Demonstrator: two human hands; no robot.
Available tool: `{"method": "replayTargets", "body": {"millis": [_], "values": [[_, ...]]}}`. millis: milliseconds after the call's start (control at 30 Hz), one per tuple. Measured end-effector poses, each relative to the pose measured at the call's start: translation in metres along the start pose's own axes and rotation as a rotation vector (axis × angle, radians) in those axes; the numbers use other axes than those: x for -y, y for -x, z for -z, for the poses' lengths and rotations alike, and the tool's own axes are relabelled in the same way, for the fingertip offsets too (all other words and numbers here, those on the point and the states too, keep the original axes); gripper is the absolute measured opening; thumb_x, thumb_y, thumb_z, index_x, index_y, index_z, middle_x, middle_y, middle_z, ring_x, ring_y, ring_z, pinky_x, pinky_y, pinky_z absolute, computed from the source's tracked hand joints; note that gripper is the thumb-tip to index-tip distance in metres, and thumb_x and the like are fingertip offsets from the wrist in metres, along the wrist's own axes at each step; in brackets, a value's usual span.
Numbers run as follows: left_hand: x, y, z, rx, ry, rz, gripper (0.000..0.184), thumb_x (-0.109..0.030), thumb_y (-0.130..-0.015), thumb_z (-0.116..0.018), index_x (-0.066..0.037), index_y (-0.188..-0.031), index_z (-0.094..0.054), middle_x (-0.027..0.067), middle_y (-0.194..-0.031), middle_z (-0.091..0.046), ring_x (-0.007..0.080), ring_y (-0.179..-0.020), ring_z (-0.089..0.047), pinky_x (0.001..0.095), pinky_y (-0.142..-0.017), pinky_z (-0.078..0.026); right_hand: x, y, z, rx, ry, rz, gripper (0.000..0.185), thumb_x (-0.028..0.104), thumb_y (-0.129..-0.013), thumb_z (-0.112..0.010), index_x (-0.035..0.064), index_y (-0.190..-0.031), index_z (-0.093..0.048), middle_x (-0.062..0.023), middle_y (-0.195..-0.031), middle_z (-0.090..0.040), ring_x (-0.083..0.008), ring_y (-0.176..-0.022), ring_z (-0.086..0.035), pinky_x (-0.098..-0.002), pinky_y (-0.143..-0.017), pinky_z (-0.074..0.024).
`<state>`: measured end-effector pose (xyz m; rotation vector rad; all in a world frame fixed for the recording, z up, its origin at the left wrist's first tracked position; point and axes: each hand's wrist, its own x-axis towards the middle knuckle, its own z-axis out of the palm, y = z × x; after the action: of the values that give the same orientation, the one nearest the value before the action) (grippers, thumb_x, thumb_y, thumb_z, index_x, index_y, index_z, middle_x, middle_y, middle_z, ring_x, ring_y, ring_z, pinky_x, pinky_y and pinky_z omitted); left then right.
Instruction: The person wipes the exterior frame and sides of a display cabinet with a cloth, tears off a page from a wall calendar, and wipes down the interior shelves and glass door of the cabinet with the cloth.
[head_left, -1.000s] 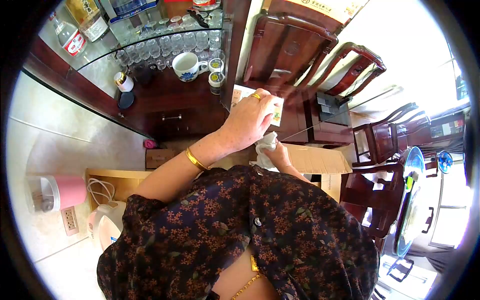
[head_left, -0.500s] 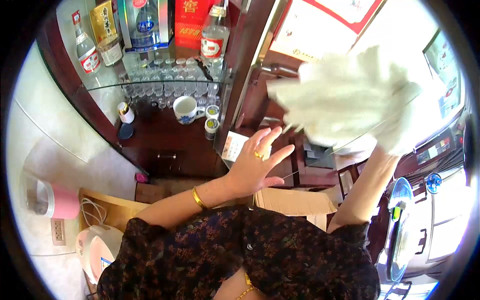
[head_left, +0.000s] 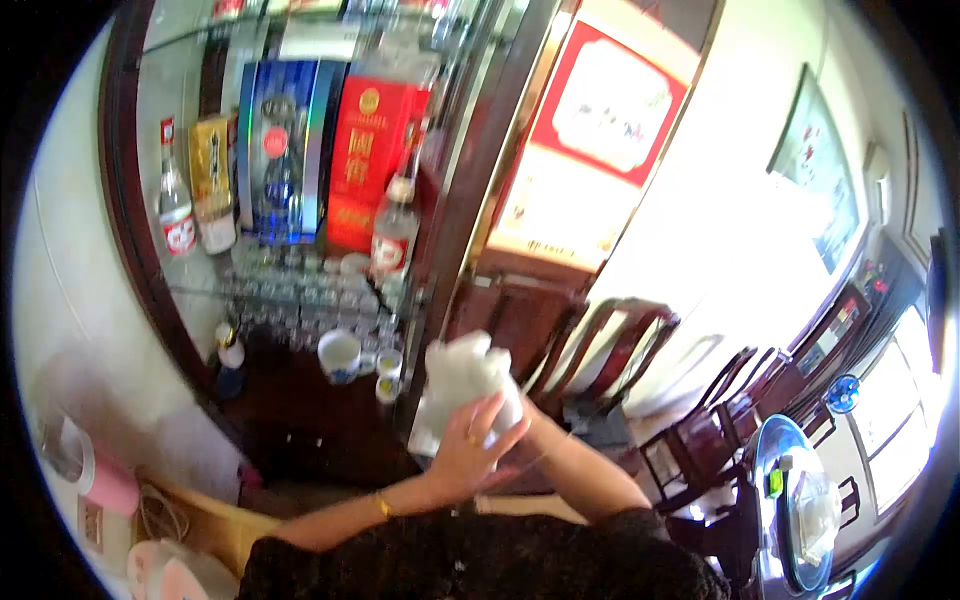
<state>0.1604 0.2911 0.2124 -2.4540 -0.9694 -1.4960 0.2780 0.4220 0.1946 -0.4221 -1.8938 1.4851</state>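
A crumpled white cloth (head_left: 462, 372) is bunched up in front of the cabinet's right edge. My left hand (head_left: 468, 450), with a gold ring and a gold bracelet, presses its bent fingers against the lower part of the cloth. Behind it, my right hand (head_left: 512, 438) is mostly covered by the cloth and the left fingers; it grips the same cloth from the right side. Motion blurs both hands a little.
A glass-shelved cabinet on the left holds a blue box (head_left: 285, 150), a red box (head_left: 365, 160), bottles (head_left: 175, 210), small glasses and a white mug (head_left: 340, 355). Dark wooden chairs (head_left: 610, 350) and a glass-topped table (head_left: 790, 500) stand right. A pink container (head_left: 108, 482) sits lower left.
The white cloth, spread and raised at the right before, has come down and left with my right hand and is bunched. My left hand now meets it. The view has tilted up.
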Motion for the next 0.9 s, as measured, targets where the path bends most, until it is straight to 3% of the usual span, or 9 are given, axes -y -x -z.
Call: {"method": "replayTargets", "body": {"millis": [67, 133, 433, 533, 633, 667, 733, 833, 900], "values": [[-0.001, -0.001, 0.002, -0.005, 0.028, -0.008, 0.079, -0.033, -0.062, -0.074, -0.018, -0.129, -0.036, 0.0205, -0.134, -0.024, 0.0388, -0.115, -0.034, 0.0495, -0.091, -0.032, 0.029, 0.000, -0.003, -0.067, -0.520, -0.218, 0.043, 0.021, -0.088, -0.049, 0.0053, -0.126, -0.038, -0.0100, -0.120, -0.047, -0.0212, -0.112, -0.046, -0.0337, -0.097, -0.0368], [-0.001, 0.001, 0.001, 0.009, 0.021, 0.000, 0.078, -0.034, -0.062, -0.074, -0.018, -0.129, -0.036, 0.0204, -0.134, -0.024, 0.0389, -0.115, -0.033, 0.0495, -0.091, -0.032, 0.064, -0.004, 0.009, -0.081, -0.396, -0.151, 0.041, 0.021, -0.088, -0.050, 0.0052, -0.125, -0.039, -0.0101, -0.119, -0.048, -0.0212, -0.110, -0.047, -0.0336, -0.095, -0.0375], [0.007, 0.009, -0.006, 0.003, 0.019, -0.019, 0.087, -0.042, -0.059, -0.074, -0.022, -0.134, -0.032, 0.0202, -0.138, -0.017, 0.0372, -0.117, -0.031, 0.0506, -0.089, -0.032, 0.434, -0.084, 0.004, -1.074, 1.697, 1.096, 0.032, 0.020, -0.085, -0.051, 0.0038, -0.112, -0.048, -0.0110, -0.102, -0.056, -0.0206, -0.092, -0.054, -0.0325, -0.078, -0.0443], [0.010, 0.010, -0.010, -0.027, 0.021, -0.046, 0.091, -0.043, -0.057, -0.075, -0.022, -0.135, -0.031, 0.0196, -0.139, -0.016, 0.0361, -0.116, -0.031, 0.0501, -0.088, -0.032, 0.490, -0.110, -0.016, -1.421, 2.003, 0.794, 0.029, 0.020, -0.084, -0.052, 0.0034, -0.108, -0.050, -0.0113, -0.096, -0.058, -0.0204, -0.085, -0.056, -0.0321, -0.072, -0.0465], [0.008, 0.009, -0.009, -0.026, 0.000, -0.042, 0.092, -0.043, -0.056, -0.076, -0.022, -0.134, -0.032, 0.0194, -0.139, -0.017, 0.0354, -0.116, -0.032, 0.0499, -0.088, -0.032, 0.496, -0.137, -0.005, -1.541, 1.632, 0.652, 0.034, 0.021, -0.085, -0.051, 0.0005, -0.112, -0.046, -0.0184, -0.095, -0.058, -0.0260, -0.085, -0.056, -0.0350, -0.071, -0.0469], [0.008, 0.009, -0.008, -0.029, -0.004, -0.043, 0.092, -0.043, -0.056, -0.076, -0.021, -0.134, -0.033, 0.0196, -0.139, -0.018, 0.0353, -0.116, -0.032, 0.0498, -0.088, -0.032, 0.482, -0.155, 0.032, -1.225, 1.682, 1.047, 0.030, 0.022, -0.081, -0.054, 0.0045, -0.104, -0.052, -0.0117, -0.091, -0.059, -0.0212, -0.081, -0.057, -0.0321, -0.067, -0.0462], [0.008, 0.008, -0.008, -0.038, -0.006, -0.049, 0.091, -0.043, -0.055, -0.076, -0.021, -0.133, -0.033, 0.0198, -0.138, -0.018, 0.0352, -0.116, -0.033, 0.0498, -0.088, -0.032, 0.457, -0.164, 0.053, -0.865, 1.684, 1.414, 0.025, 0.024, -0.076, -0.058, 0.0086, -0.096, -0.058, -0.0050, -0.087, -0.060, -0.0163, -0.076, -0.057, -0.0293, -0.063, -0.0456], [0.008, 0.009, -0.008, -0.026, 0.001, -0.044, 0.090, -0.043, -0.055, -0.076, -0.021, -0.132, -0.035, 0.0203, -0.137, -0.020, 0.0352, -0.115, -0.033, 0.0501, -0.088, -0.031, 0.357, -0.135, 0.000, -0.681, 1.779, 0.960, 0.026, 0.027, -0.072, -0.059, 0.0091, -0.090, -0.056, -0.0052, -0.079, -0.057, -0.0165, -0.070, -0.055, -0.0298, -0.058, -0.0425], [0.007, 0.008, -0.011, -0.038, -0.028, -0.024, 0.088, -0.044, -0.056, -0.075, -0.021, -0.131, -0.036, 0.0206, -0.136, -0.022, 0.0354, -0.115, -0.034, 0.0502, -0.089, -0.031, 0.299, -0.112, -0.021, -0.618, 2.085, 0.952, 0.020, 0.024, -0.071, -0.056, 0.0085, -0.083, -0.051, -0.0036, -0.073, -0.046, -0.0202, -0.063, -0.046, -0.0335, -0.054, -0.0365]]}}
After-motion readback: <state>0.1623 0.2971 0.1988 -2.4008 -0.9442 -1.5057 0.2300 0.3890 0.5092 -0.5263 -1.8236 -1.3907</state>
